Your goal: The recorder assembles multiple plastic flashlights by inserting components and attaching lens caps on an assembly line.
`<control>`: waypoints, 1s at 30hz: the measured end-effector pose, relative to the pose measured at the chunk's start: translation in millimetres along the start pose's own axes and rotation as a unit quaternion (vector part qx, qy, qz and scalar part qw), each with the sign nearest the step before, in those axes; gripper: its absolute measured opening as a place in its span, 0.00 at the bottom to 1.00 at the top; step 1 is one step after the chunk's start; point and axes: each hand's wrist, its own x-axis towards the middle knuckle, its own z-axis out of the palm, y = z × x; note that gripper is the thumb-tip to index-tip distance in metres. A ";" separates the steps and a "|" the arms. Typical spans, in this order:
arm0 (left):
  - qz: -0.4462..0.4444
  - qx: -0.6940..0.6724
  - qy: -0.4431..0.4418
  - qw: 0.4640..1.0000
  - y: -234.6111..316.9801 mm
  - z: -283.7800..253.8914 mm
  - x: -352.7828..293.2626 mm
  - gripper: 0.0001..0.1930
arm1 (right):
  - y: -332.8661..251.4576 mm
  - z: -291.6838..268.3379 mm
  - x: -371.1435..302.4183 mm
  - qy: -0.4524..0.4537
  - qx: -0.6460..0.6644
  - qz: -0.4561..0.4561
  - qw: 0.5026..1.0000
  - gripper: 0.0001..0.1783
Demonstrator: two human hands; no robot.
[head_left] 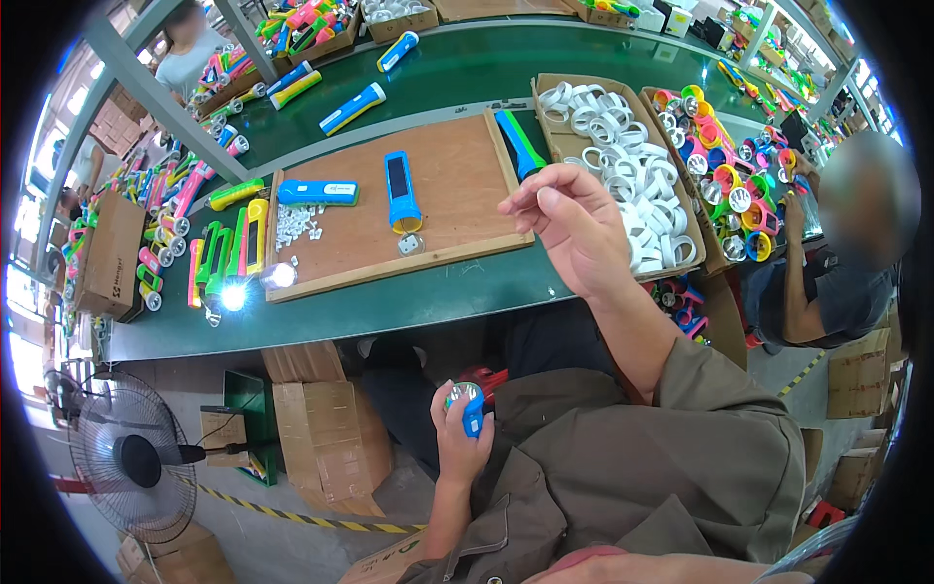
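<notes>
The left hand grips a blue torch low over the lap, fingers wrapped round it. The right hand hovers above the green bench, fingers pinched together; whether they hold anything, I cannot tell. Beside it a cardboard box holds white rings; the next box holds coloured torch heads.
</notes>
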 end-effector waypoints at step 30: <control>0.173 -0.151 0.096 0.969 54.5 -8.1 88.9 0.42 | 23.3 31.9 -89.9 -0.241 -0.423 -0.136 0.863 0.15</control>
